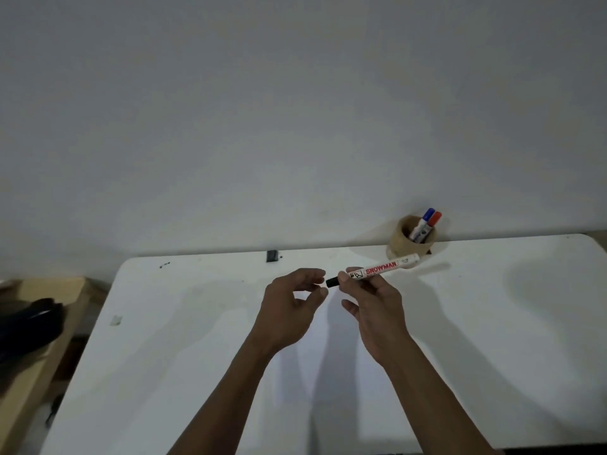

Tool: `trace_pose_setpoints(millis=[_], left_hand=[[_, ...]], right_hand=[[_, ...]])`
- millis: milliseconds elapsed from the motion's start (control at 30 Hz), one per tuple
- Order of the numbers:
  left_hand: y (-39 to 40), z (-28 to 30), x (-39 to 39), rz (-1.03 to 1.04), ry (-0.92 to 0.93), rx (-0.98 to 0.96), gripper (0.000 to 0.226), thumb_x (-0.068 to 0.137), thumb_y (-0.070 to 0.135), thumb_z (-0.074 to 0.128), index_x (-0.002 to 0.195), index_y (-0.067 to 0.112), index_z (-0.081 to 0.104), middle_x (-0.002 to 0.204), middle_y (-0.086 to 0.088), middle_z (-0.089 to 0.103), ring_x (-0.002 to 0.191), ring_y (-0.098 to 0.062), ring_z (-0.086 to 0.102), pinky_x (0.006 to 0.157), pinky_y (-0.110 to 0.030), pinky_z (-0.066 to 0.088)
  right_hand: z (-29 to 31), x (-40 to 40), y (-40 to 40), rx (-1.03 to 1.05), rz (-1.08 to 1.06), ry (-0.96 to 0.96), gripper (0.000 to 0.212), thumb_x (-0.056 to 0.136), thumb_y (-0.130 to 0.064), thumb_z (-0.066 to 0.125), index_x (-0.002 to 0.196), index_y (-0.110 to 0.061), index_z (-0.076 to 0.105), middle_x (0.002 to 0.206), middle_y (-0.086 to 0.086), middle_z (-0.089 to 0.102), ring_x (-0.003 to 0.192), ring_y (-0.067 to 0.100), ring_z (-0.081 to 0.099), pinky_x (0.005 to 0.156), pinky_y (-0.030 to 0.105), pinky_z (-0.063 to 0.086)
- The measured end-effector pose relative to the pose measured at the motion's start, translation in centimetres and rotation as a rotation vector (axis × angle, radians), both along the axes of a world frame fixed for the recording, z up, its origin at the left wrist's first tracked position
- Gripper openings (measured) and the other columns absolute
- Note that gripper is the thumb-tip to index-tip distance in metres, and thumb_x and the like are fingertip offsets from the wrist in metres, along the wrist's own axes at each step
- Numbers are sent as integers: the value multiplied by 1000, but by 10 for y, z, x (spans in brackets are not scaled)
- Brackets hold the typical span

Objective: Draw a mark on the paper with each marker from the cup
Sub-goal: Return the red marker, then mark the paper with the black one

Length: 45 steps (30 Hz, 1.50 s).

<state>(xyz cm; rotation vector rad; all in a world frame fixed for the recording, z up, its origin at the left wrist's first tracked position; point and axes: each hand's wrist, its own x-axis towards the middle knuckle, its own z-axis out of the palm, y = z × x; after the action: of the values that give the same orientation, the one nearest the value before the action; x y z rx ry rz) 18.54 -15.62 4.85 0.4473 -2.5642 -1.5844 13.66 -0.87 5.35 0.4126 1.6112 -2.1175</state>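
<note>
Right hand (371, 300) pinches the black marker (377, 270) above the paper (331, 356).
Left hand (292, 300), fingers loosely spread, reaches its cap at 9 o'clock; uncapping seems next. Cup (412, 238) stands at 1 o'clock on the counter (492, 323).

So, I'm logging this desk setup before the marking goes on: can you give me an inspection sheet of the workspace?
Surface: white table, with a white paper under the hands, no marks visible on it.
Job's things: black-capped marker; brown cup at the far edge, with a blue-capped marker and a red-capped marker.
Clutter: small dark clip, dark specks, tape scrap.
Grippers: right hand grips the black-capped marker; left hand open beside its cap.
Cables: nothing seen.
Surroundings: plain wall; wooden shelf left, with a dark object.
</note>
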Motion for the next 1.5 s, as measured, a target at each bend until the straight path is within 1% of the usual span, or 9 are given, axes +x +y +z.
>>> trace_pose_setpoints(millis=[200, 367, 567, 767, 933, 1067, 1133, 1300, 1500], left_hand=[[-13, 7, 19, 13, 137, 16, 13, 86, 20, 74, 99, 20, 77, 90, 15, 76, 84, 0, 68, 67, -10, 51], [-26, 10, 31, -4, 147, 33, 8, 85, 16, 75, 93, 17, 77, 82, 17, 73, 75, 3, 64, 64, -6, 45], [-32, 13, 43, -21, 190, -42, 10, 86, 19, 74, 94, 16, 78, 84, 12, 72, 78, -5, 62, 65, -9, 46], [-47, 14, 58, -77, 81, -112, 11, 91, 19, 68, 86, 14, 76, 57, 4, 57, 53, -9, 44, 53, -13, 36], [-67, 11, 64, -45, -57, 25, 14, 90, 22, 69, 78, 21, 77, 57, 5, 60, 54, -12, 50, 56, -20, 44], [-79, 2, 64, -8, -170, 367, 16, 88, 20, 73, 77, 11, 79, 62, -4, 64, 55, -18, 52, 58, -26, 48], [-90, -9, 66, 49, -246, 469, 18, 87, 18, 73, 76, 4, 78, 64, -9, 63, 56, -21, 50, 58, -30, 49], [-124, -48, 59, 206, -339, 105, 9, 86, 22, 74, 82, 14, 75, 70, -3, 74, 57, -16, 62, 67, -34, 58], [-121, -79, 9, 209, -273, -199, 8, 86, 16, 68, 92, 10, 69, 78, -1, 67, 76, -21, 62, 69, -23, 42]], right_hand=[[11, 30, -25, 31, -3, 54, 12, 86, -19, 79, 97, -17, 77, 87, -9, 78, 94, 15, 68, 90, 37, 48], [20, 41, -25, -41, -93, 114, 7, 91, -20, 73, 93, -14, 75, 78, -3, 72, 77, 16, 64, 78, 32, 54], [17, 50, -32, -33, -32, 190, 10, 91, -17, 73, 96, -8, 73, 82, 5, 76, 78, 17, 69, 78, 31, 57], [2, 48, -39, -73, 99, 178, 9, 93, -13, 69, 91, -5, 73, 83, 9, 75, 78, 20, 67, 77, 29, 55], [-11, 45, -52, -128, 190, 166, 11, 95, -11, 65, 94, -2, 70, 86, 13, 75, 82, 22, 68, 79, 30, 56], [-23, 43, -59, -150, 218, 174, 11, 96, -9, 62, 96, 1, 67, 88, 13, 75, 83, 21, 70, 79, 28, 56], [-26, 35, -57, -234, 98, 105, 4, 91, -3, 63, 92, -2, 67, 82, 8, 76, 78, 17, 73, 73, 24, 58], [-32, 9, -36, -125, -53, 159, 5, 90, -9, 66, 92, -8, 71, 83, 4, 77, 78, 14, 74, 73, 23, 60], [-53, 14, -51, 17, -71, 153, 8, 95, -11, 65, 92, -10, 72, 81, 1, 75, 78, 17, 70, 75, 26, 58]])
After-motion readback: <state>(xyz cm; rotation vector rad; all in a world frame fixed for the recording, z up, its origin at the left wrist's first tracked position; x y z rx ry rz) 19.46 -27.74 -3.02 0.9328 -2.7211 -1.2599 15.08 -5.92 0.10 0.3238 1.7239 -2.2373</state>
